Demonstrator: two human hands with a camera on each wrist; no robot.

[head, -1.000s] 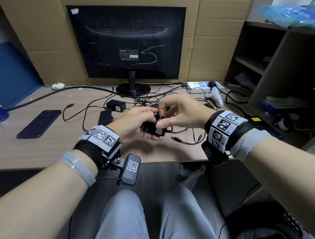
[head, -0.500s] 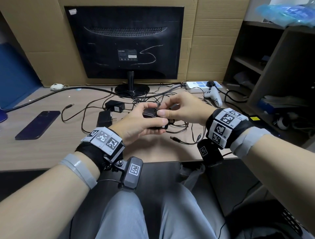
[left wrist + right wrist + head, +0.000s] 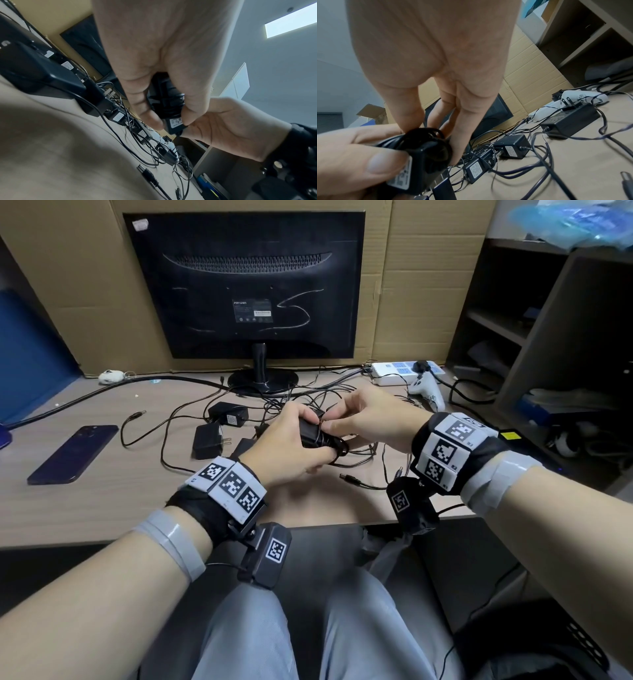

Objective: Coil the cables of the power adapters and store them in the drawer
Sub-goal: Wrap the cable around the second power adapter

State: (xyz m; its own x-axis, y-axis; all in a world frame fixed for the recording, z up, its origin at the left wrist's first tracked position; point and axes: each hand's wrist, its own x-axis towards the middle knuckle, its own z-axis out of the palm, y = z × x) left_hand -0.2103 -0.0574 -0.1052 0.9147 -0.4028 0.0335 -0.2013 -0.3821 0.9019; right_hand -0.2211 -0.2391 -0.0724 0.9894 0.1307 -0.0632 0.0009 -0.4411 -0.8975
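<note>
Since the earlier frame both hands have lifted a little and shifted toward the monitor (image 3: pixel 245 285), and the adapter (image 3: pixel 310 431) now sits higher in the left hand's grip. The left hand (image 3: pixel 287 443) curls round the adapter, thumb over its labelled end, holding it above the desk (image 3: pixel 102 501) in front of the person. The right hand (image 3: pixel 370 422) pinches the cable (image 3: pixel 426 133) against the adapter's top, right beside the left thumb. Turns of cable already cross the body, so each wrap runs across its long axis. The loose tail trails down and right to the plug (image 3: pixel 349 479), on the right hand's side, so that hand looks better placed to feed the next turn. No drawer is in view.
</note>
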